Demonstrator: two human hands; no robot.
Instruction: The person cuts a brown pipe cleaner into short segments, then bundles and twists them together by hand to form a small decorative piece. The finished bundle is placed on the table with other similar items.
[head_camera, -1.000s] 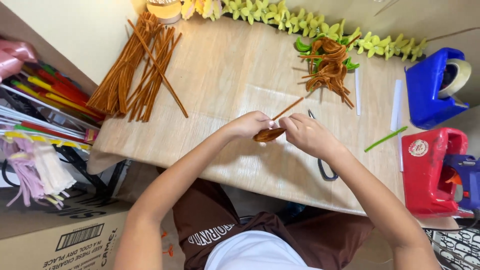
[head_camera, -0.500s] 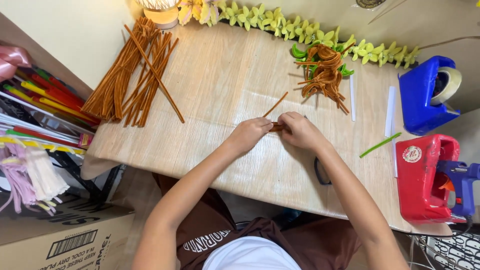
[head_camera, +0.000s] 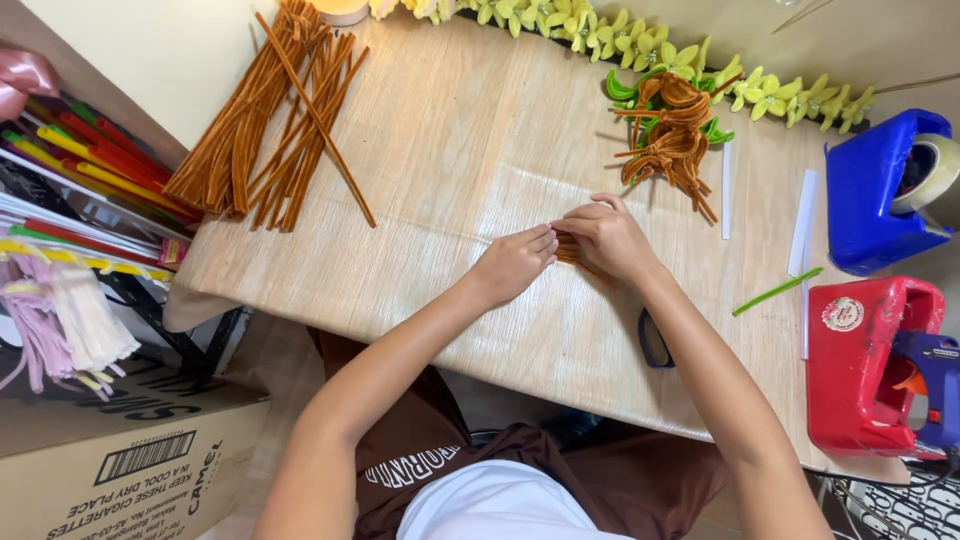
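Hands meet mid-table; left hand and right hand pinch a brown stem between their fingertips, closed narrow on it; stem shows only in the gap, at 3 o'clock of the left hand; loose stems lie at 10 o'clock, finished twists at 1 o'clock on the table.

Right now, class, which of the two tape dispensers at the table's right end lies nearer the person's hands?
The red tape dispenser, at the near corner beside the glue gun. The blue one sits farther back, by the yellow flowers.
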